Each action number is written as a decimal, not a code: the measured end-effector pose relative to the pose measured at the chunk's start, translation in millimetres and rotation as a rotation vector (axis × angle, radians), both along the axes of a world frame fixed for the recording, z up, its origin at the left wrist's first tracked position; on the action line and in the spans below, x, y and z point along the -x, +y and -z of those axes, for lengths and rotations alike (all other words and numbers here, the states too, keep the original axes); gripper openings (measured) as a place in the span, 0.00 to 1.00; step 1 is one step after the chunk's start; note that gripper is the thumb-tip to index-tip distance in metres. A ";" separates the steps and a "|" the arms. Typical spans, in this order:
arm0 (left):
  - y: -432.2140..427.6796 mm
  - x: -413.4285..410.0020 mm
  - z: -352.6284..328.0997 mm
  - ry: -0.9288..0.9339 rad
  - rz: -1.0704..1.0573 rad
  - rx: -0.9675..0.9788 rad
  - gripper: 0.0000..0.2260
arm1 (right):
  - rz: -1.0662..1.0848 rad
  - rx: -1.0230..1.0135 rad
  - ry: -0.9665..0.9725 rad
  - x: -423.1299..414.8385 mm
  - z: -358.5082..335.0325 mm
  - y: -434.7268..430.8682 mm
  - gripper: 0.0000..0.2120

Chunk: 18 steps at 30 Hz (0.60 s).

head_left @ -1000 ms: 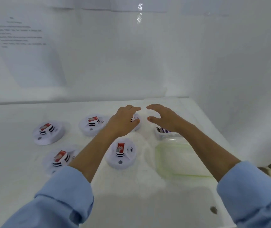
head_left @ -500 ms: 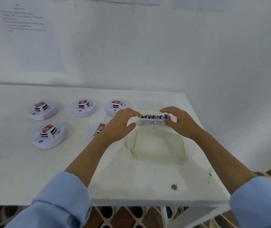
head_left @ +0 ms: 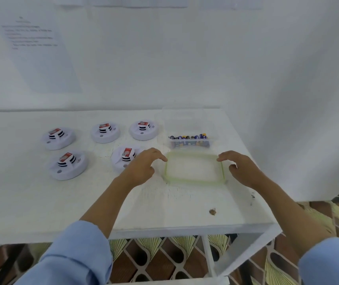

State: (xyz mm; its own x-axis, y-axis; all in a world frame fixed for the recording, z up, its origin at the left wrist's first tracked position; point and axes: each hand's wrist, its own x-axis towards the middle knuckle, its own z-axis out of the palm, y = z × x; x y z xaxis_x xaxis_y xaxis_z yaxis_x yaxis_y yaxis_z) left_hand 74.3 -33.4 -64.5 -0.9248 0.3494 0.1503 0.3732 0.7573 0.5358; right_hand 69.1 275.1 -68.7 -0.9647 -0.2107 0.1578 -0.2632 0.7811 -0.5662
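A clear plastic box holding a row of several batteries stands at the back right of the white table. In front of it lies a clear lid with a green rim. My left hand hovers at the lid's left edge with fingers loosely curled and empty. My right hand hovers at the lid's right edge, also empty. Several white round smoke detectors with red-labelled batteries on top lie to the left; the nearest one is partly behind my left hand.
A printed sheet hangs on the white wall behind the table. A small brown speck lies near the table's front edge. The table ends at the right beside a patterned floor.
Both hands have let go of the battery box and drawn back toward me to the lid's sides. The camera view has pulled back and tilted down.
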 end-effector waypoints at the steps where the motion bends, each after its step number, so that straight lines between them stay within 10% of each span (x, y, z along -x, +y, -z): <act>1: -0.4 0.4 1.6 -0.002 -0.006 0.012 0.24 | 0.002 -0.006 -0.013 -0.8 0.3 2.2 0.25; 18: 0.2 7.3 -4.6 0.011 -0.006 0.168 0.10 | -0.150 -0.082 0.002 6.3 -10.3 18.7 0.12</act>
